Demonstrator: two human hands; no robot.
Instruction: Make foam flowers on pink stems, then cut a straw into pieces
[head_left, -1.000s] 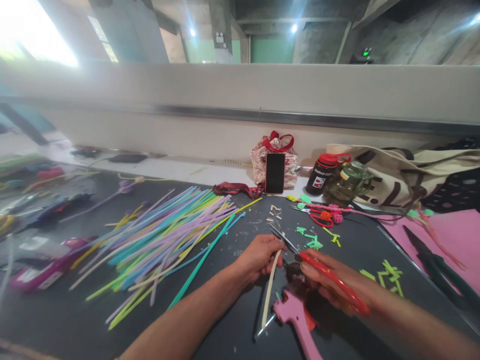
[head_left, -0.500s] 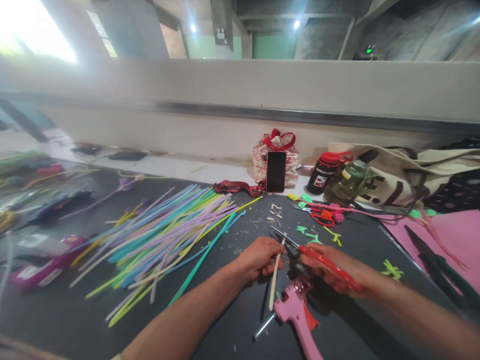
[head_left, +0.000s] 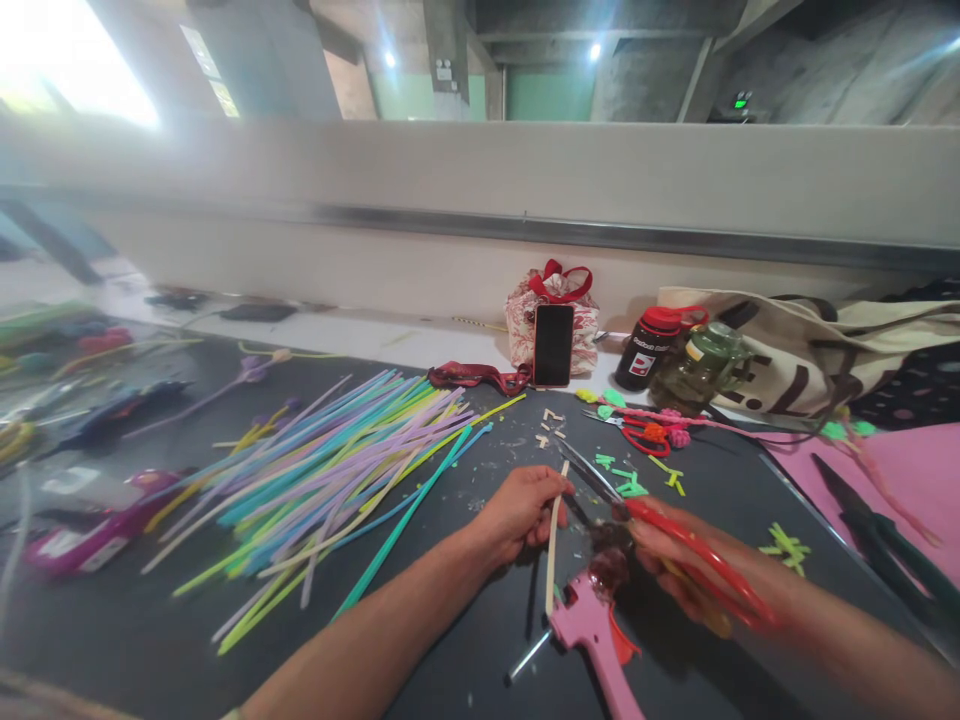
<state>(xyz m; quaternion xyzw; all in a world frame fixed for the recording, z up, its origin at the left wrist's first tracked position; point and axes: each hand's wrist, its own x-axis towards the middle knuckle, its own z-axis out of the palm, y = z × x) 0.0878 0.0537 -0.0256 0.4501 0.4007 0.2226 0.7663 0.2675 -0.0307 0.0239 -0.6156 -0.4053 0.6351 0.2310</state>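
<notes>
Between the fingertips of my left hand (head_left: 525,510) is the upper part of a thin cream strip (head_left: 553,560), which hangs down toward a pink glue gun (head_left: 589,620). My right hand (head_left: 675,560) is wrapped round the red handles of scissors (head_left: 690,545); their blades are parted and point up and left, just right of the strip's top end. Small cut cream pieces (head_left: 551,415) lie on the dark mat beyond my left hand. Green cut bits (head_left: 632,484) lie just beyond the scissors. The glue gun's nozzle end is partly hidden in shadow.
Many pastel fuzzy stems (head_left: 322,480) spread across the left. A phone (head_left: 553,345) leans on a patterned pouch (head_left: 519,320) at the back, with bottles (head_left: 643,350) and a canvas bag (head_left: 795,360) to its right. Dark-handled shears (head_left: 877,530) lie far right; a purple tool (head_left: 97,530) lies left.
My right hand and the scissors have moved right, and the blades have come away from the strip. One more cream piece seems to lie with the others. My left hand still pinches the strip.
</notes>
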